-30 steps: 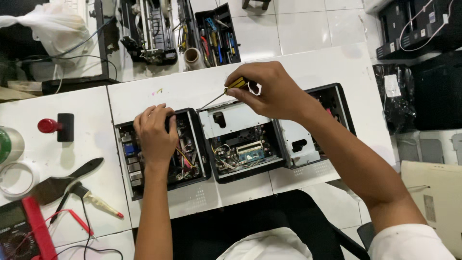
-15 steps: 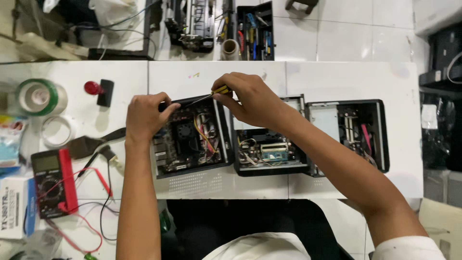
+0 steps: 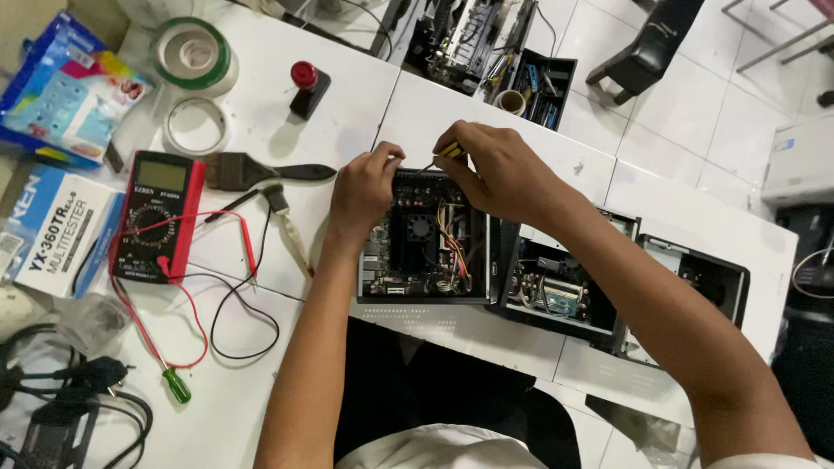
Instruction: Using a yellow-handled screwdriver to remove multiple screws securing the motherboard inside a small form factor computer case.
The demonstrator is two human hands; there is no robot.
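I'm working at the near edge of the white table (image 3: 261, 365), open room only by my left elbow. Blue-white box (image 3: 54, 230) and colourful blue package (image 3: 61, 95) are sitting far left. My left hand (image 3: 363, 191) is resting, fingers curled, on the open small computer case (image 3: 426, 239), black fan showing mid-board. My right hand (image 3: 495, 169) is pinching a yellow-handled screwdriver (image 3: 445, 153), tip probably at the case's far edge

White table (image 3: 347, 104): multimeter (image 3: 156, 217), tape rolls (image 3: 193, 54), brush (image 3: 261, 171), open computer cases (image 3: 426, 252)
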